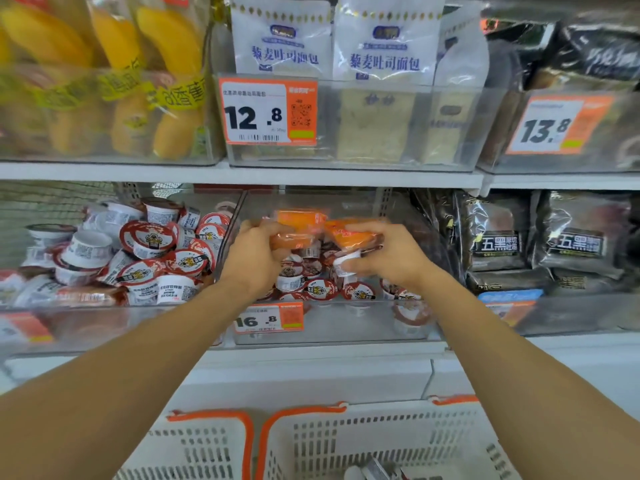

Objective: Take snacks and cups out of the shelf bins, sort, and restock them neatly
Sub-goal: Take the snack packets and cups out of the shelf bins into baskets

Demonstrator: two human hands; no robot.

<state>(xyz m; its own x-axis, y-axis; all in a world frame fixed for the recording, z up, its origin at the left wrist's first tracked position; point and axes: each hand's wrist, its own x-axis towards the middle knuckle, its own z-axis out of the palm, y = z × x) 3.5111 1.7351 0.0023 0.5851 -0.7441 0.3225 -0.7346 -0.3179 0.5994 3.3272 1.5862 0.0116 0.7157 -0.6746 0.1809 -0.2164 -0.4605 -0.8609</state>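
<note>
I see the white shelf unit (pixel 242 174) filling the view, with two white baskets (pixel 381 441) below my arms. On the lower shelf, the clear middle bin (pixel 332 323) holds red-lidded cups (pixel 320 289); the bin to its left (pixel 104 323) is heaped with the same cups. My left hand (pixel 256 254) is closed around an orange snack packet (pixel 294 233) over the middle bin. My right hand (pixel 384 251) grips another orange packet (pixel 349 230) plus a white cup (pixel 346 261).

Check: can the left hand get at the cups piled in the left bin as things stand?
Probably not yet: the left hand is gripping an orange packet. The pile of cups lies open-topped just beside it, nothing blocking.
</note>
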